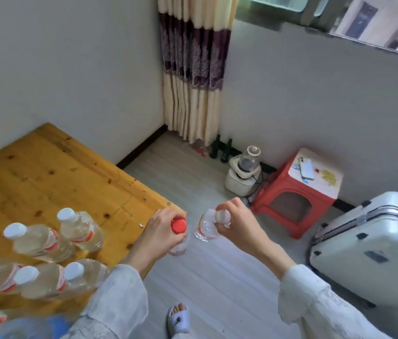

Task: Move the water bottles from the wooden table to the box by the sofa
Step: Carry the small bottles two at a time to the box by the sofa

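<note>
Each hand's grip holds one bottle: left hand (161,231); right hand (238,222).

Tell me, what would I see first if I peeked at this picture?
Two hands in the middle, each holding a small bottle by its top: the left hand grips a red-capped bottle, the right hand a white-capped bottle. More water bottles stand on the wooden table at the left. A red stool sits by the wall.
</note>
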A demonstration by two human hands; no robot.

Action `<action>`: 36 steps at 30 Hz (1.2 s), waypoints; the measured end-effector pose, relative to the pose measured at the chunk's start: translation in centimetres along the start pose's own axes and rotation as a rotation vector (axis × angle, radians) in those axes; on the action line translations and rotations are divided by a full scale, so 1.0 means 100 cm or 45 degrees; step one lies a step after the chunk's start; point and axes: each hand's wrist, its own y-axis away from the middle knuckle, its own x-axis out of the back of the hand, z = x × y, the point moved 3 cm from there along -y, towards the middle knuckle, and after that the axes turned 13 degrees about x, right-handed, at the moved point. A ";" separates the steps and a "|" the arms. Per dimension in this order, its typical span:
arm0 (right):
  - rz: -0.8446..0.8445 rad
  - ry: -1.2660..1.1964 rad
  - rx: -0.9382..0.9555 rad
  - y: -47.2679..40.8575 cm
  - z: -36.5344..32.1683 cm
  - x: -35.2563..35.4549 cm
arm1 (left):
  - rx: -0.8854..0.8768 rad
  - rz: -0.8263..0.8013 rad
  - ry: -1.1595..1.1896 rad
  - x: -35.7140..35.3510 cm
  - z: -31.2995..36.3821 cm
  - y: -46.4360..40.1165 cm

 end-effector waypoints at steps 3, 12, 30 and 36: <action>0.218 0.017 -0.096 0.060 0.025 0.047 | -0.232 -0.103 -0.059 -0.031 0.060 0.007; 0.744 0.178 -0.483 0.312 0.082 0.157 | -0.706 -0.461 -0.067 -0.163 0.244 0.114; 1.475 0.260 -1.576 0.826 0.131 0.247 | -1.387 -1.327 -0.169 -0.507 0.534 0.461; 1.553 0.312 -1.837 0.966 0.186 0.284 | -1.552 -1.590 -0.242 -0.630 0.622 0.559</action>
